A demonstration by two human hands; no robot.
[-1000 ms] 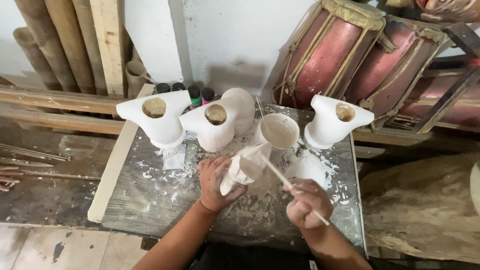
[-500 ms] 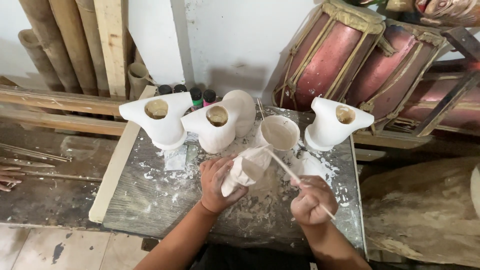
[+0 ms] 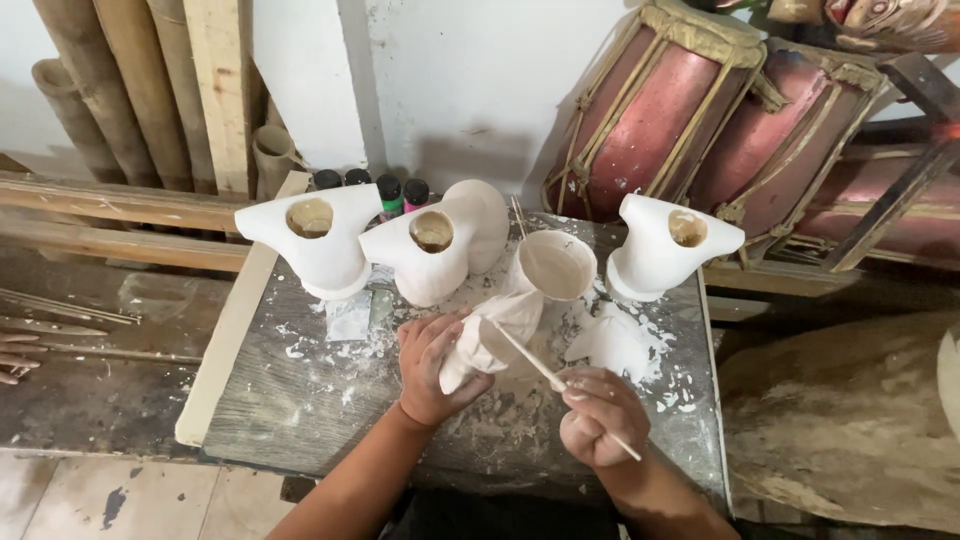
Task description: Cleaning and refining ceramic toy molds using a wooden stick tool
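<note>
The left hand is clasped around a white carved piece lying tilted over the table. The right hand, just right of it, pinches a thin stick slanting up-left onto the piece.

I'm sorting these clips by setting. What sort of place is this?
Likely a craft workshop: white-coated carved pieces stand on a paint-spattered table, the left hand holds another piece, and rope-laced drums lean behind.

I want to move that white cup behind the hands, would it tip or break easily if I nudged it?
The white cup already leans toward the camera, its mouth showing, so a nudge could probably tip or roll it. It looks like a thin-walled, chalky shell, likely light and brittle. White powder on the tabletop may let it slide.
</note>
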